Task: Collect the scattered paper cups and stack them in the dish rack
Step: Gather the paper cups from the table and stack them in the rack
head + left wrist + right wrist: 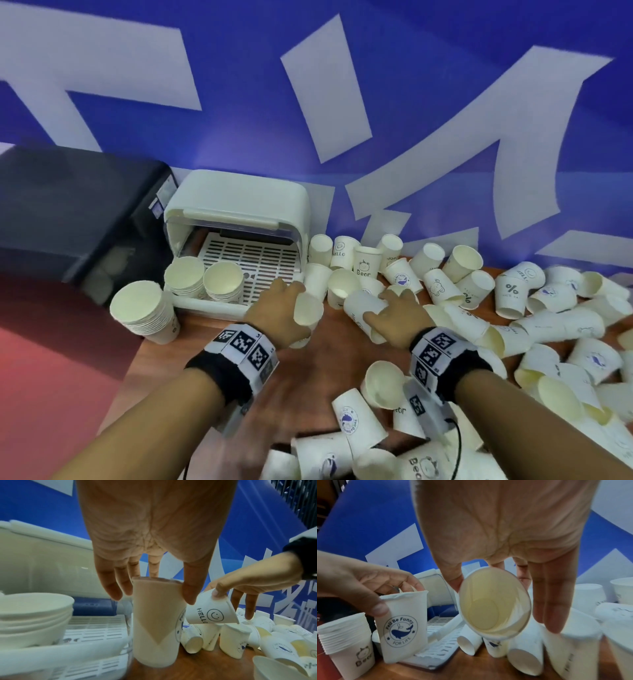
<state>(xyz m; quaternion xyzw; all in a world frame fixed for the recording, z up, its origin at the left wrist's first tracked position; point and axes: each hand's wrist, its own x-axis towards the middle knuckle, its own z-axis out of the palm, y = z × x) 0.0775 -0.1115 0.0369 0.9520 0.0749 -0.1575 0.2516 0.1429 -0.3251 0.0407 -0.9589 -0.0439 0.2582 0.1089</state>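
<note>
Three stacks of cups: two at the front of the dish rack, one on the table just left of it; loose cups heaped right, too many to count. Bare wood only between the wrists. Left hand pinching a whale-print cup by its rim beside the rack's front edge; right hand gripping a tilted HELLO cup over the heap.
</note>
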